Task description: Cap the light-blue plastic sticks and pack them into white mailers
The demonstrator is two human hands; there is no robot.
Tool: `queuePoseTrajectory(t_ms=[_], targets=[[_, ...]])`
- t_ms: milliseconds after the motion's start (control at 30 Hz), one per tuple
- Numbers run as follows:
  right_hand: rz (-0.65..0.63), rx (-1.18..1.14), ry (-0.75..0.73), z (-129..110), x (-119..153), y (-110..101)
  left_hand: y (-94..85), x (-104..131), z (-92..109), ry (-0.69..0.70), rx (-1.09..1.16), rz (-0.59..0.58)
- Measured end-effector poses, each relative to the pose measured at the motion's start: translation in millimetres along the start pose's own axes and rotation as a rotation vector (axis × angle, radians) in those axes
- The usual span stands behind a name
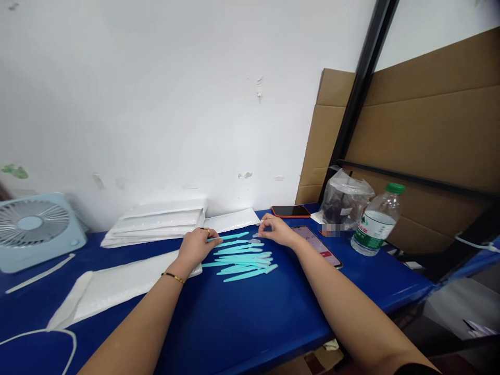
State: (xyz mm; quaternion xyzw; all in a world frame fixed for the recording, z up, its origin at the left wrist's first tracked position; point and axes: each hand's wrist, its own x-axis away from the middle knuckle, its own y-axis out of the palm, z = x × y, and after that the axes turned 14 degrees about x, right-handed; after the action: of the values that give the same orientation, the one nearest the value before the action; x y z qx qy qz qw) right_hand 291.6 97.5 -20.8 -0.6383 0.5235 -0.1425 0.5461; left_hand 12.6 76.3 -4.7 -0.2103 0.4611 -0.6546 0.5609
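Pinched between the thumb and fingers of my left hand (198,246) is a turquoise eyebrow razor (236,236), its head pointing right. Several more turquoise razors (244,259) lie in a loose row on the blue table just below, heads mostly to the right. My right hand (276,230) is closed in a pinch near the razor's head end. What those fingertips hold, if anything, is too small to make out. A small translucent piece (255,235) shows just left of them. Under my left wrist lies a white padded envelope (113,281).
A stack of white envelopes (156,224) lies against the wall, with a pale blue fan (33,229) at left. To the right are an orange-edged phone (291,211), a lit phone (318,245), a bagged cup (344,195) and a water bottle (377,224). Cardboard (433,120) stands behind.
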Motion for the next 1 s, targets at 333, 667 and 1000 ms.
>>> queuePoseTrajectory(t_ms=[333, 667, 1000], targets=[[-0.174, 0.152, 0.033, -7, 5, -3, 10.7, 3, 4, 0.133, 0.034, -0.047], [-0.203, 0.061, -0.021, -8, 3, 2, 12.2, 4, 9, 0.157, 0.03, -0.114], [-0.119, 0.069, 0.018, -11, 4, -4, 5.2, 4, 6, 0.088, 0.026, -0.012]])
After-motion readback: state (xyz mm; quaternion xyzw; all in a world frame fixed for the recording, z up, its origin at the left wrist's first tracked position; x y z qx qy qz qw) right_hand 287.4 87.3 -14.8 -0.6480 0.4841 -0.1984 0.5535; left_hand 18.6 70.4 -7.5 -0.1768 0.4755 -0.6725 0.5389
